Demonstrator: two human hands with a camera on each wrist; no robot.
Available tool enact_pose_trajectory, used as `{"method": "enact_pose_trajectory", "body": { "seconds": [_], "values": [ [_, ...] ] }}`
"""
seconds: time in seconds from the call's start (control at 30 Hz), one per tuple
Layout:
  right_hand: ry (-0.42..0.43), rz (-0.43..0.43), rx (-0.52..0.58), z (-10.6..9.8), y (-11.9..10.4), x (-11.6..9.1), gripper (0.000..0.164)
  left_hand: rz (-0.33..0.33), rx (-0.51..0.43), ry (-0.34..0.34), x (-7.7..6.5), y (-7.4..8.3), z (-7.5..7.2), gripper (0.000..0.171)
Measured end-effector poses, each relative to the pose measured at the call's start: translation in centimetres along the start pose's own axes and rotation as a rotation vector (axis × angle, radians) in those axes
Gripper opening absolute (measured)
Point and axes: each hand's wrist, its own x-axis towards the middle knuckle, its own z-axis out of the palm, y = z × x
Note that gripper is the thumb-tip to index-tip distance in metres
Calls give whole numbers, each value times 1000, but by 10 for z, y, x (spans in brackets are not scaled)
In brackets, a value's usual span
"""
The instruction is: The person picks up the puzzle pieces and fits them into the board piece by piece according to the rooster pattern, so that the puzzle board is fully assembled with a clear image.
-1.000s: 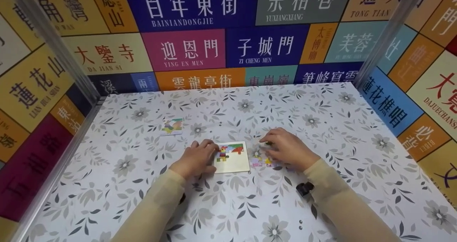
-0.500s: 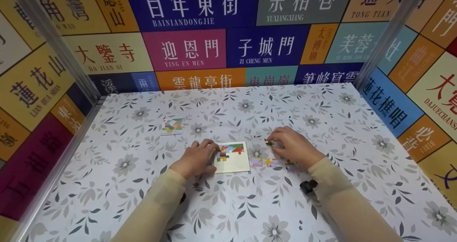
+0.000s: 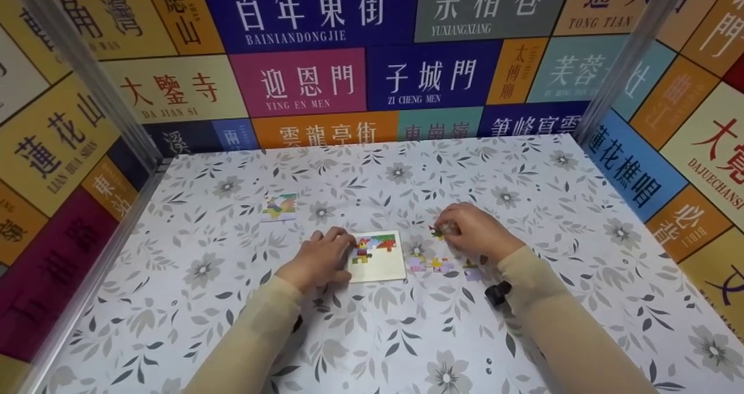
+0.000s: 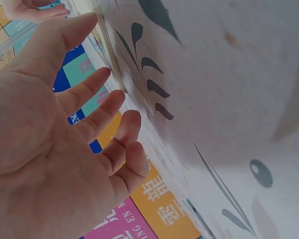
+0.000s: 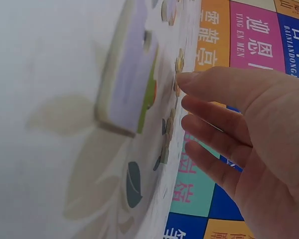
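Since a second ago, the right hand (image 3: pixel 476 231) has pulled back and its fingers have come closer together, so more of a purple piece (image 3: pixel 472 272) shows on its near side. The left hand (image 3: pixel 317 260) has stayed put.

From the head, the left hand is at the left side of a cream board (image 3: pixel 381 269), with its fingers loose and spread. Bright puzzle bits fill the top and left of the board; the rest is plain. The right hand has bent fingers, with the tips by a little dark-and-red piece (image 3: pixel 436 231) — I cannot tell if they pinch it. Between the board and the purple piece lie a pink piece (image 3: pixel 417 262) and a yellow piece (image 3: pixel 439 264), all on a flowery table (image 3: pixel 360 336). A picture card (image 3: pixel 280 207) lies farther back, on the left.

From the left wrist, the thumb tip is by the board's thin edge, and the fingers are a bit bent and not curled around it.

From the right wrist, the thumb hides the pointing fingertip, and the other fingers curl softly. The purple piece looks big and blurry up close — it has a green bit too.
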Motion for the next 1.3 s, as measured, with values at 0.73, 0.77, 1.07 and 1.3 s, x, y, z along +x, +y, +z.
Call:
{"method": "enact_pose_trajectory", "body": {
  "seconds": [0.73,0.77,1.07,1.3],
  "values": [
    [-10,91,46,1,-2,1,19,-5,5,-6,2,-2,2,65],
    [-12,97,58,1,-2,1,18,-9,6,-9,2,-1,2,65],
    [25,10,2,0,-5,-2,16,23,1,12,0,-1,0,62],
    [-1,43,-17,1,-14,-3,17,42,12,19,-2,-2,-1,61]
  ]
}}
